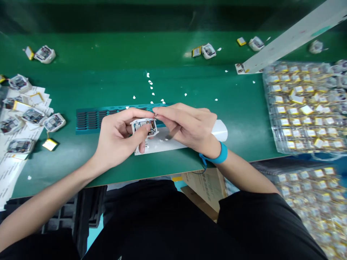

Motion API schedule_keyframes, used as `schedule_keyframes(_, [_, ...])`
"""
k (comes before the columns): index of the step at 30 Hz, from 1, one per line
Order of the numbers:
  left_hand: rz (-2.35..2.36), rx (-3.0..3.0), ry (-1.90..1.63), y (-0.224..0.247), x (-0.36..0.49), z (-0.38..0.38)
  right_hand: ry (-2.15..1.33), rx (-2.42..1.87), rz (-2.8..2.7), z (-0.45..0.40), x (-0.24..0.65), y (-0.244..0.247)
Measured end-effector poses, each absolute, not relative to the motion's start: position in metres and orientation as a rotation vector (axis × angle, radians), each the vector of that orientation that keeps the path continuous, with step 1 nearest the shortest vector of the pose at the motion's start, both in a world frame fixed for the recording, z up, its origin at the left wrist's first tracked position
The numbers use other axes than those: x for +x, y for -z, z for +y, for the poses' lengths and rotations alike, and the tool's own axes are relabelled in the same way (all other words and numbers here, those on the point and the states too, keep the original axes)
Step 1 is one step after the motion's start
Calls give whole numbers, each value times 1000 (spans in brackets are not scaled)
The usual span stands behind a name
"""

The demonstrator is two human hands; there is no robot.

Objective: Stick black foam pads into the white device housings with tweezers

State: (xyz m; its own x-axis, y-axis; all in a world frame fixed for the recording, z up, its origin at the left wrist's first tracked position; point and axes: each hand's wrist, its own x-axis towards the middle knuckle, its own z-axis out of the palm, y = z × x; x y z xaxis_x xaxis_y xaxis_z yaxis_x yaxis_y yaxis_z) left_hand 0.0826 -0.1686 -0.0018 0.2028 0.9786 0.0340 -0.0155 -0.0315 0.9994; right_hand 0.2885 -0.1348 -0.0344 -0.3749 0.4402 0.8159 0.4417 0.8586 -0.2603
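My left hand (pixel 116 137) is closed around a small white device housing (pixel 137 124), its open side showing a circuit board. The left thumb presses on the board near its right end. At the housing's upper right corner, my right hand (pixel 189 124) has thumb and forefinger pinched together; a tiny piece seems to be at the fingertips, too small to name. A blue band circles the right wrist. Below both hands lies a white sheet (pixel 176 142) with a curled right end. Behind the left hand is a blue strip with rows of black pads (pixel 89 121).
Clear trays of yellow-edged battery cells (pixel 282 110) stand at right, with more below the table edge. Open housings (pixel 54 122) and papers (pixel 11 169) are at left. A white slanted post (pixel 287 36) rises back right. White specks (pixel 151 87) dot the green table (pixel 108 86).
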Motion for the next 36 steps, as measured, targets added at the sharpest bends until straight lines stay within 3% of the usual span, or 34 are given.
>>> schedule_keyframes(10, [1004, 1373, -1092, 3, 79, -168, 178, -725, -2137, -137, 291, 34])
schedule_keyframes(25, [1060, 1361, -987, 2, 77, -166, 159, -771, -2229, -140, 296, 38])
schedule_keyframes(31, [1071, 1314, -987, 3, 76, -163, 118, -998, -2195, -138, 292, 31])
schedule_keyframes(36, [1096, 1291, -970, 5, 77, -163, 126, -830, -2255, -140, 297, 32])
